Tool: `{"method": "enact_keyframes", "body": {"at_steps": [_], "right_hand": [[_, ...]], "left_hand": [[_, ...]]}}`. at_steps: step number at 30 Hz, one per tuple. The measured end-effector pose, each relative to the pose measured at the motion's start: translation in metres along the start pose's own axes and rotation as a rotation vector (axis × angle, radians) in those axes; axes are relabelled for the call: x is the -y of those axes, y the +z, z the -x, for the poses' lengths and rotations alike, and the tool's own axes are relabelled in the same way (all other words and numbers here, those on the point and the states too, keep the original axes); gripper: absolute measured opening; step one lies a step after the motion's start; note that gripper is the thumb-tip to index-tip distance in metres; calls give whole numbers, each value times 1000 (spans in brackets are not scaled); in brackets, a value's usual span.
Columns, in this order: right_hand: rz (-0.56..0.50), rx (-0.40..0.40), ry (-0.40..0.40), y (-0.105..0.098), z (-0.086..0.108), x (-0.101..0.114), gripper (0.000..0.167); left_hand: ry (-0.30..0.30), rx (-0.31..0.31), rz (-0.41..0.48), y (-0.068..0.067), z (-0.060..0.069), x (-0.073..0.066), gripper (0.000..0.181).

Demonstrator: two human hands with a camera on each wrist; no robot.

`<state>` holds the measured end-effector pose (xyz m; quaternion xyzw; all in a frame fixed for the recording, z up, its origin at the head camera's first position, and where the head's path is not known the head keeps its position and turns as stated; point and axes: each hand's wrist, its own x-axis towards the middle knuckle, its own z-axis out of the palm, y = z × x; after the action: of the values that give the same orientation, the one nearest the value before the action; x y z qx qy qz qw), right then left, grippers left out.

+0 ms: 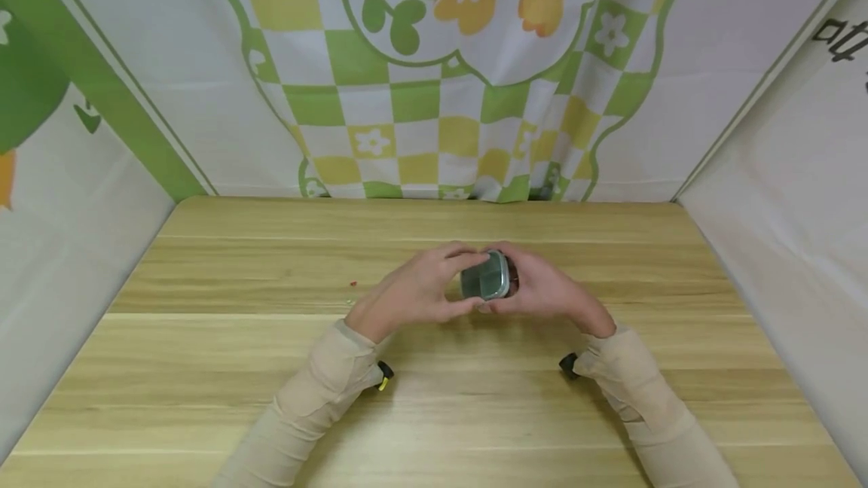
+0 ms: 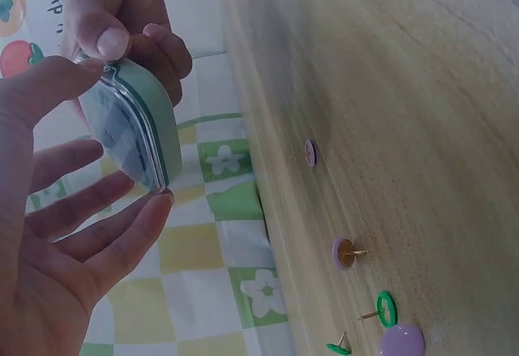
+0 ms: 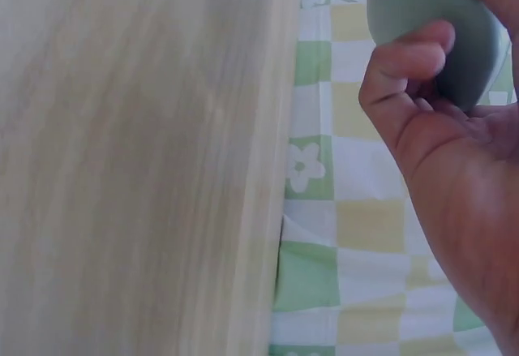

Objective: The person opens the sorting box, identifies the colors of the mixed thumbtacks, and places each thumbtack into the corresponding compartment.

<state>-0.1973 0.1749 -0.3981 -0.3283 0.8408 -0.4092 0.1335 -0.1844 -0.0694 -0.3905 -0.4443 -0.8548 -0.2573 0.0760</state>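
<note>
Above the table, a small pale green box [image 1: 484, 279] with a clear lid is tilted between both hands. Compartments show through the lid in the head view. My right hand [image 1: 542, 286] grips the box body from the right; in the right wrist view its fingers curl round the green underside [image 3: 430, 15]. My left hand [image 1: 422, 286] spans the lid side, thumb on one edge and a fingertip on the opposite edge, as the left wrist view shows. Whether the lid is fully seated I cannot tell. What lies inside is unclear.
Several thumbtacks lie on the wooden table [image 1: 475, 413] to the left, among them a purple-rimmed one [image 2: 344, 253], a green-rimmed one [image 2: 387, 310] and a purple one [image 2: 402, 341]. A checked floral curtain [image 1: 407, 104] hangs behind the table's far edge.
</note>
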Motion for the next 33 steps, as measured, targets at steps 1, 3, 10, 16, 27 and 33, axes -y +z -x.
{"method": "enact_keyframes", "body": {"at_steps": [1,3,10,16,27,33], "right_hand": [[-20,5,8,0,0,0,77],[-39,13,12,1,-1,0,77],[-2,0,3,2,-1,2,73],[28,-18,-1,4,0,2,59],[75,-70,12,9,-1,-1,56],[34,-53,-14,13,-1,2,59]], "left_hand": [[6,-4,2,0,0,0,60],[17,-11,7,0,0,0,61],[29,-28,6,3,0,-2,65],[31,-18,-84,7,-2,-10,77],[22,-18,-139,9,-2,-14,75],[-6,-34,-129,-3,1,-9,57]]}}
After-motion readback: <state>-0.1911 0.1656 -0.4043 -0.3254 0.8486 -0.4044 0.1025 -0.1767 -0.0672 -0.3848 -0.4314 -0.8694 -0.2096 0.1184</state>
